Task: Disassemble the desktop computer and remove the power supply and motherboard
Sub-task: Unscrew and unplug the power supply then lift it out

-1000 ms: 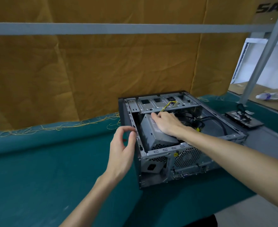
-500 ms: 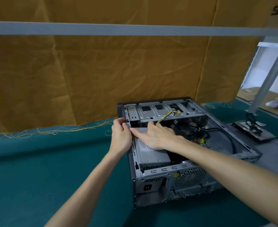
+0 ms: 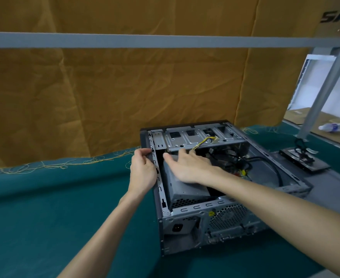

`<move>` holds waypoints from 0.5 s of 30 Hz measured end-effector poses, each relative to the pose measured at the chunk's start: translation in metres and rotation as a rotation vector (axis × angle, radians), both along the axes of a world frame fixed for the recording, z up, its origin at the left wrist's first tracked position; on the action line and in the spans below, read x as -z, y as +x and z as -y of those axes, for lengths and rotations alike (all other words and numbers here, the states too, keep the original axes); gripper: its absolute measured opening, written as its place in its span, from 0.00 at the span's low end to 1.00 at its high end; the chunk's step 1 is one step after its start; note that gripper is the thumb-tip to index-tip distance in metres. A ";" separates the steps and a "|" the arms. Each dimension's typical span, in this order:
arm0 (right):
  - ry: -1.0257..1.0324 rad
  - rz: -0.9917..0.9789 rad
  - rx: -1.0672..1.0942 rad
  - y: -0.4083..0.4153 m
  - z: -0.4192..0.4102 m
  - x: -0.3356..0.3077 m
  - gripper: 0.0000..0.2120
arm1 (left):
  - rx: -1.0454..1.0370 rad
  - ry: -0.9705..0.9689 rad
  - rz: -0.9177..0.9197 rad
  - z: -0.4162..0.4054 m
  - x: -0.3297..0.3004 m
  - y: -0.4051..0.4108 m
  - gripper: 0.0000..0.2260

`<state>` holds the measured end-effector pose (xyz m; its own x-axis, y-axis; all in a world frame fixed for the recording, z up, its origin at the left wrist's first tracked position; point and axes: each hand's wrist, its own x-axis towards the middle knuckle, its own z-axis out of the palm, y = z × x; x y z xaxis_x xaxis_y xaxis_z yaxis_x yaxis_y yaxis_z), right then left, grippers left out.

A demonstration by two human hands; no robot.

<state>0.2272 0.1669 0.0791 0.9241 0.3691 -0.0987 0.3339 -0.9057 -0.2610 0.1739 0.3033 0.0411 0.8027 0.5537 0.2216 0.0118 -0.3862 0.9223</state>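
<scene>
- The computer case (image 3: 215,223) lies on its side, open, on the green table cover (image 3: 44,207).
- The left hand (image 3: 143,173) grips the case's left rim.
- The right hand (image 3: 187,165) rests flat, fingers straight, on the power supply (image 3: 183,189) (tilted up inside the case).
- Black cables (image 3: 265,163) lie beside it.

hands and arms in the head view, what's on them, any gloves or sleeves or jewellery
Nothing is worn. The left hand and the right hand are both bare, with no gloves. No rings show on the fingers and no watch or band on either wrist. Both forearms are uncovered all the way to the frame edge, so no sleeve is visible. Nails look short and unpainted.
</scene>
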 end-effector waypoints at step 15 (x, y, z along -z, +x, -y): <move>0.253 0.128 0.092 0.002 -0.024 0.013 0.29 | -0.117 -0.216 0.102 0.010 0.009 0.006 0.14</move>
